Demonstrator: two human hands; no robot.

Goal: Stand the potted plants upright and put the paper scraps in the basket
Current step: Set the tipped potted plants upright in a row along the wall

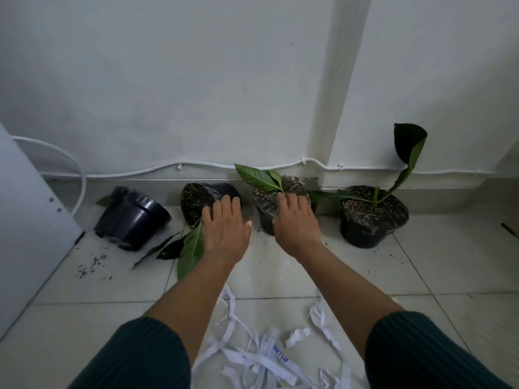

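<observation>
Several black potted plants line the wall. The far-left pot (132, 217) lies on its side, base toward me. A second pot (196, 199) lies tipped, soil facing me, its leaves (191, 248) flat on the tiles. My left hand (224, 226) hovers at its rim, fingers spread. A third pot (268, 203) stands tilted toward me, and my right hand (296, 220) rests on its front rim with fingers apart. The right pot (370, 217) stands upright. White paper scraps (266, 357) lie on the floor between my forearms.
A white cabinet panel (31, 220) stands at the left. A white cable (168, 168) runs along the wall's base, past a wall column (337, 108). Spilled soil bits (92, 265) dot the tiled floor. No basket is in view.
</observation>
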